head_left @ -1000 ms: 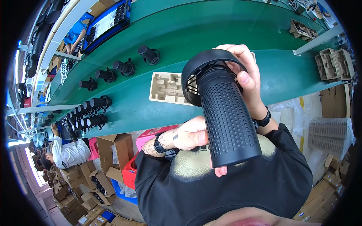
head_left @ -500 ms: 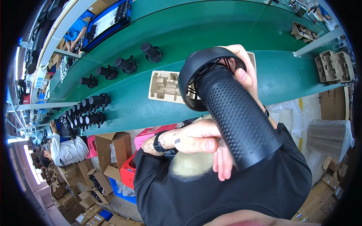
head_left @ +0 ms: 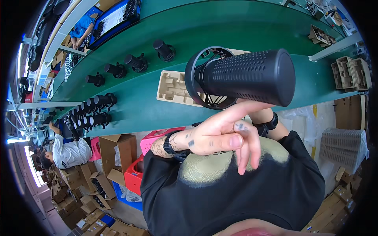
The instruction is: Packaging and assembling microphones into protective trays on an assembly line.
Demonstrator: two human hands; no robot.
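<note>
You are holding a black cylinder with a perforated, dotted shell and a wide spoked ring at one end point(head_left: 240, 78) up in front of your chest, lying almost level above the edge of the green conveyor table point(head_left: 244, 23), its ring end pointing to your left and its closed flat end to your right. Your left hand point(head_left: 220, 135) is sitting just beneath it, open and loose, with the forefinger stretching up to touch the underside of the shell and the other fingers point(head_left: 246, 151) hanging down, gripping nothing. Your right hand is hiding behind the cylinder; only its wrist with a black watch strap point(head_left: 267, 122) is showing below the shell, so I cannot tell how it is gripping. Just behind the ring, a beige moulded pulp tray point(head_left: 173, 88) is lying on the table. Further to your left, more black cylinders of the same kind point(head_left: 136, 62) are standing in a row, and others point(head_left: 92, 112) are lying bunched near the table's edge. Below the table, open brown cardboard boxes point(head_left: 118, 147) and a pink plastic crate point(head_left: 155, 135) are standing, and another person in a white shirt point(head_left: 69, 153) is bending there.
</note>
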